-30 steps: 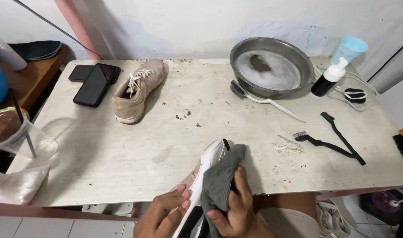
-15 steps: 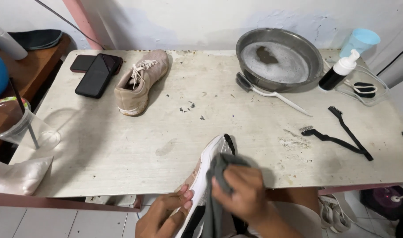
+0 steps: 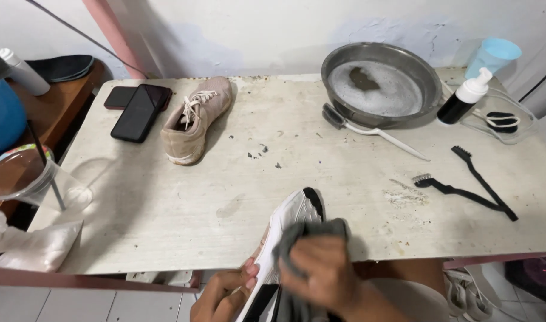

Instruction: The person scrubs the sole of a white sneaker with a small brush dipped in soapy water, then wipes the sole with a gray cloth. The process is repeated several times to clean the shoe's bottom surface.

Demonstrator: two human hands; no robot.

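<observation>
At the bottom centre my left hand [image 3: 222, 295] grips a white shoe [image 3: 288, 217] by its side, sole turned up, toe resting over the near edge of the worn white table [image 3: 165, 209]. My right hand [image 3: 320, 271] presses a dark grey cloth [image 3: 291, 238] onto the shoe's sole. The heel end of the shoe is hidden below the frame. A dirty beige sneaker [image 3: 195, 119] lies on the table at the far left, untouched.
Two black phones [image 3: 138, 107] lie beside the beige sneaker. A metal basin [image 3: 383, 83] with soapy water, a white-handled brush [image 3: 368, 128], a pump bottle [image 3: 463, 101], two black brushes [image 3: 469, 185] and a blue cup [image 3: 493, 56] are on the right. A plastic cup [image 3: 19, 176] stands at left.
My right hand has slid with the cloth down the sole toward me and now covers more of the shoe. The view has shifted slightly.
</observation>
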